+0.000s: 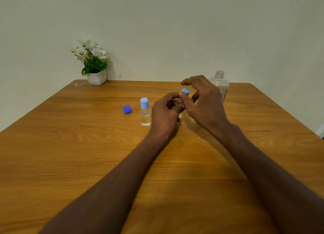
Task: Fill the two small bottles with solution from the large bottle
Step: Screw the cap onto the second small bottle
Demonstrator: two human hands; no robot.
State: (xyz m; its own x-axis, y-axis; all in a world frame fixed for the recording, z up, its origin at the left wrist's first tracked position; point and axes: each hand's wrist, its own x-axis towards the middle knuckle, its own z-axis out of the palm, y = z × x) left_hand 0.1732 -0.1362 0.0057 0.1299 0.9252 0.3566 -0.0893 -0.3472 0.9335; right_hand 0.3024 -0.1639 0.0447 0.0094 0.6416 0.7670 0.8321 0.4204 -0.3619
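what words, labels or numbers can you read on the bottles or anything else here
None can be read.
Capped small bottle: clear, no label showing.
Small bottle in the hands: mostly hidden by fingers.
Large bottle: clear, no print showing.
White flower pot: plain.

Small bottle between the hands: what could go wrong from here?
1. The left hand grips the small bottle while the right hand works at its light blue cap; the bottle is tilted, so a loose cap might let liquid leak.
2. The capped small bottle stands close beside the left hand; a nudge could topple it.
3. The large bottle stands uncapped behind the right hand, its dark blue cap lying apart; a knock might spill any remainder.
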